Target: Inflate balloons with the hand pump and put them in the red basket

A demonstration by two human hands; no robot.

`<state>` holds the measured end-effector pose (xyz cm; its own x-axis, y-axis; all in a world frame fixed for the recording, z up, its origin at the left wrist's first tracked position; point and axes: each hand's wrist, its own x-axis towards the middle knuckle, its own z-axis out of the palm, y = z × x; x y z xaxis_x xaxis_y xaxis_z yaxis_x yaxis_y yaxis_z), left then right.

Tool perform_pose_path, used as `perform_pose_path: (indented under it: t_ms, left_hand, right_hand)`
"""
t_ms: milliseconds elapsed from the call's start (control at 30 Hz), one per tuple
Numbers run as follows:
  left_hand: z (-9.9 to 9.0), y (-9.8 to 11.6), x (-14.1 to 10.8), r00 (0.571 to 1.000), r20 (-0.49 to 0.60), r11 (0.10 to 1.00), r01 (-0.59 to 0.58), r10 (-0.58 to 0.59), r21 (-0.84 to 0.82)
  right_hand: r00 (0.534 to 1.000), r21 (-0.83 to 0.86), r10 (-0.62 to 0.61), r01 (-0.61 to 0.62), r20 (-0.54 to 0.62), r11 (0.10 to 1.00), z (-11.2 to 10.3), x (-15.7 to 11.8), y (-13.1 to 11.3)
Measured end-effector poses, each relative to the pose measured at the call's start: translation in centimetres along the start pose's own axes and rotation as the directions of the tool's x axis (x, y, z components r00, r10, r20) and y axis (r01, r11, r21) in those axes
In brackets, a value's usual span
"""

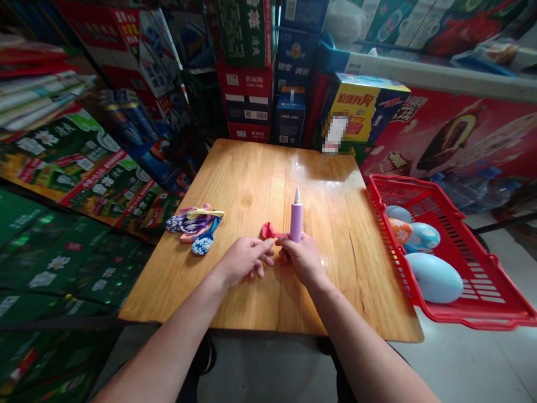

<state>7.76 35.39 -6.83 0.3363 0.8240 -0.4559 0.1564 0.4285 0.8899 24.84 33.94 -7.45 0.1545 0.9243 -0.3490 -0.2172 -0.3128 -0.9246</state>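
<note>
Both forearms came in over the near edge of the wooden table point(251, 179), angled inward so the hands almost met near the middle of it. The right hand point(302, 258) was closed around the bottom of a lilac hand pump point(296, 218), with the fingers wrapped round it and the pump standing upright, grey tip pointing up. A deflated red balloon point(268, 230) stuck out to the left of that grip. Its neck vanished into the right hand, so I can't tell if it was actually on the pump. The left hand point(243, 260) was half open, fingers loosely curled toward the right hand, right beside the balloon but not obviously gripping anything. Left of the hands lay a pile of flat patterned balloons point(193, 229). Just off the table's right side sat a red plastic basket point(482, 280) holding blown-up balloons point(434, 277), mostly blue. Stacked printed cartons point(247, 95) lined the far side.
</note>
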Motion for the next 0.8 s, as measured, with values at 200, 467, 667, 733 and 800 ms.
perform_pose_path:
  t_ms: [200, 467, 667, 733, 800]
  left_hand:
    - [2.8, -0.9, -0.8, 0.989, 0.147, 0.878, 0.099, -0.033, -0.469]
    - [1.2, -0.2, 0.5, 1.0, -0.002, 0.718, 0.002, -0.005, -0.696]
    - [-1.0, 0.7, 1.0, 0.977, -0.213, 0.678, -0.15, -0.009, -0.719]
    - [-2.7, 1.1, 1.6, 0.954, -0.3, 0.657, -0.232, 0.008, -0.717]
    - [-4.2, 1.4, 2.1, 0.931, -0.364, 0.632, -0.283, 0.002, -0.721]
  right_hand:
    - [0.99, 0.139, -0.023, 0.003, 0.137, 0.99, 0.6, -0.5, -0.4]
    - [0.978, -0.044, -0.039, 0.049, 0.203, 0.998, 0.9, -0.3, 0.5]
    - [0.981, -0.274, -0.092, 0.136, 0.168, 0.952, 0.7, -0.6, -0.2]
    - [0.983, -0.414, -0.116, 0.166, 0.143, 0.895, 0.5, -0.9, -0.7]
    - [0.977, -0.54, -0.164, 0.211, 0.134, 0.815, 0.2, -1.1, -1.0]
